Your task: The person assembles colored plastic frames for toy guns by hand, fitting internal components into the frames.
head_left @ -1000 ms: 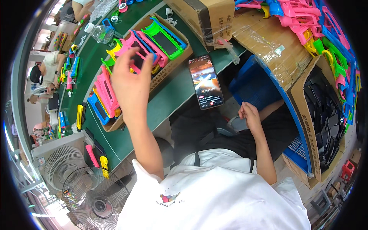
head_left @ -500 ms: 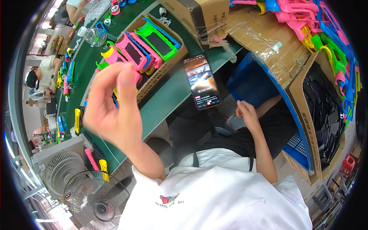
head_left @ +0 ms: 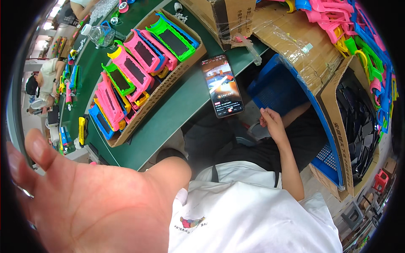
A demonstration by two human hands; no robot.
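My left hand [head_left: 97, 202] is raised very close to the view at the lower left, palm showing and fingers spread, with nothing in it. A silvery ring shows on one finger. Over my dark trousers rests my right hand [head_left: 272, 122], its fingers curled in and no object visible in them. A phone [head_left: 222, 88] with its screen lit lies at the edge of the green table [head_left: 181, 107]. Beyond my left hand, a long carton [head_left: 162, 86] holds several pink, green, blue and yellow plastic frames [head_left: 134, 71] with dark panels.
At right, a cardboard box [head_left: 340, 145] holds black flat pieces [head_left: 358, 126], with coloured plastic parts [head_left: 333, 21] piled behind it. A blue crate [head_left: 276, 86] stands beside the table. A clear bottle [head_left: 101, 36] lies at the far left, near another person [head_left: 48, 76].
My left hand has swung down and left, closer to the view, and its curled fingers have spread. The long carton's near end is now uncovered. My right hand stays in place.
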